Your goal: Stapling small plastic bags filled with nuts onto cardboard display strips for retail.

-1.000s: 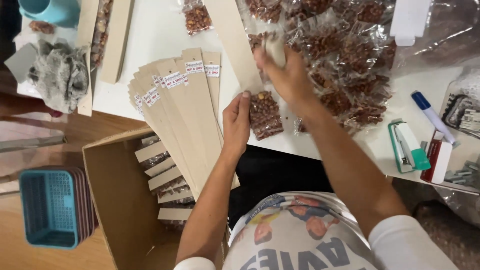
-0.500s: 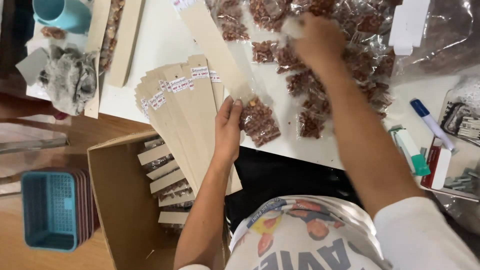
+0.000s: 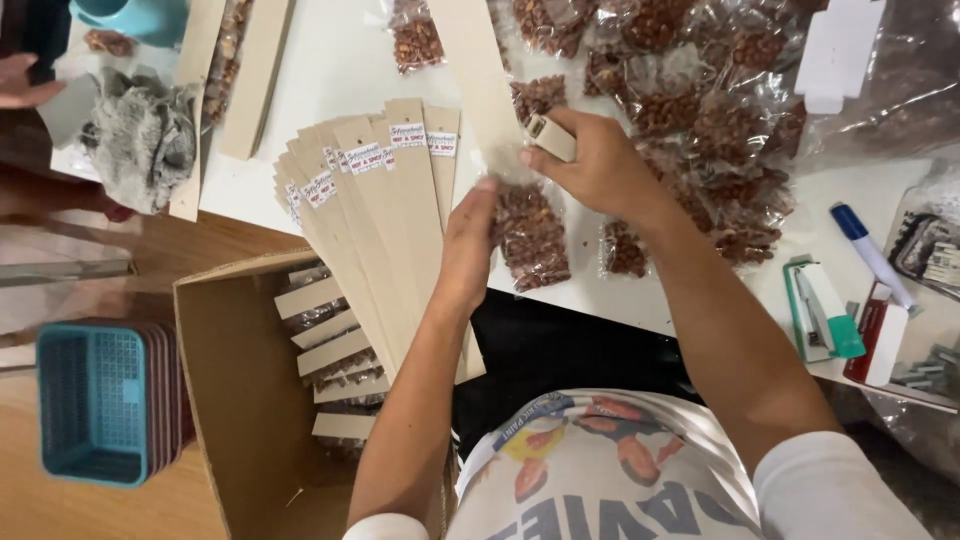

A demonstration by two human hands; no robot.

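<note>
Our right hand has come back from the far bag pile to the near packet of nuts on the counter, gripping a small tan block; left hand pinches the packet's top; packing step, we judge; a header card comes next.

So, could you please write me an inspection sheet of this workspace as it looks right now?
Surface: white table, crowded with stock.
Job's things: clear packet of nuts under both hands; fanned cardboard header strips with small labels; pile of filled nut packets.
Clutter: green stapler, blue-capped marker, grey cloth, teal cup.
Hands: left hand with fingers on the packet's top; right hand holding a small tan piece at the packet's top.
Cables: nothing seen.
Surroundings: open cardboard box holding carded packets; stacked teal baskets; another person's hand at the far left edge.
</note>
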